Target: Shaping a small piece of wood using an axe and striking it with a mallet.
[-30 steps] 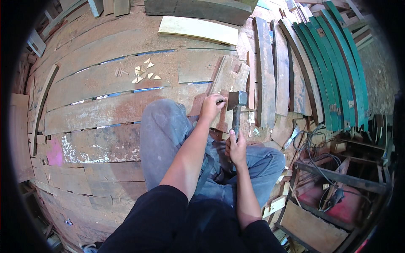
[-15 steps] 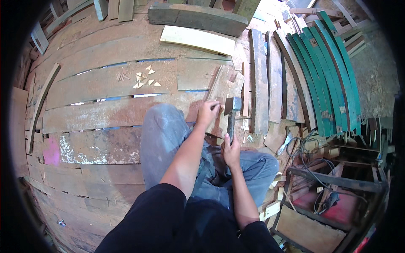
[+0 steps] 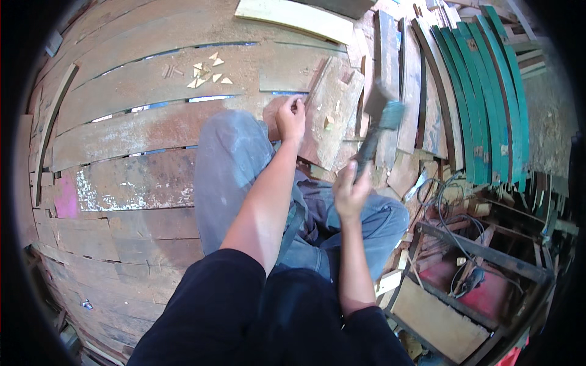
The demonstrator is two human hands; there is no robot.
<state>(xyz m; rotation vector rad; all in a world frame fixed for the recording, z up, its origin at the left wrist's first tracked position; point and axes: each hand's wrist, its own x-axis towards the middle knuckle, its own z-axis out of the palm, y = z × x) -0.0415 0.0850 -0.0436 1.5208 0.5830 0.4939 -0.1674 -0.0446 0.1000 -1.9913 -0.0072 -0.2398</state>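
My right hand (image 3: 352, 192) is wrapped round the dark handle of a hammer (image 3: 368, 145). The hammer's head is smeared by motion and hangs to the right of a thick wooden board (image 3: 336, 100). This board lies in front of my knees, with a notch near its far end and a small light chip of wood (image 3: 329, 122) on its face. Just left of the board, my left hand (image 3: 292, 119) is closed with its fingers curled together. What those fingers hold, if anything, is too small to make out.
Small triangular wood pieces (image 3: 205, 73) and thin brown sticks (image 3: 171, 71) lie on the plank floor (image 3: 140, 122). A pale plank (image 3: 293, 18) lies at the far side. Green curved boards (image 3: 482, 97) stand at right, near cables (image 3: 436, 195) and a dark frame (image 3: 482, 250).
The hammer has swung rightward, off the board, and tilts to the right. My left hand has drawn back from the board to its left side. The whole view has shifted a little.
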